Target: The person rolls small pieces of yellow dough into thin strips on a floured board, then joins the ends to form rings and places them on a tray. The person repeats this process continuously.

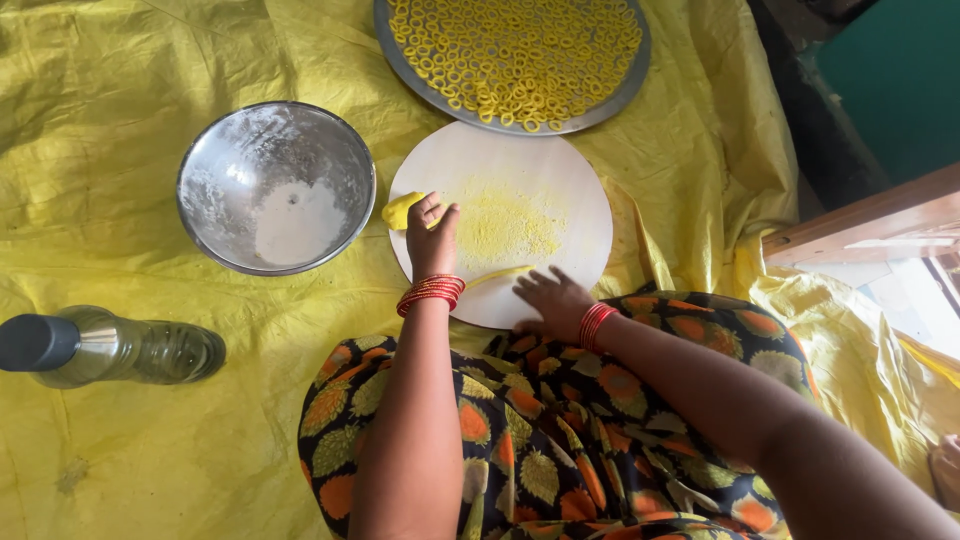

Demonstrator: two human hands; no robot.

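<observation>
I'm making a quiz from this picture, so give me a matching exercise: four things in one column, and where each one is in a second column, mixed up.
Things:
1. bowl
2. tray
3. bottle
4. dough lump

Places:
A. lying on its side at the left edge of the sheet
B. on the round board, under the left hand
C. beyond the board, full of yellow rings
D. left of the board, with white powder inside

Pairs: 1-D, 2-C, 3-A, 4-B
</observation>
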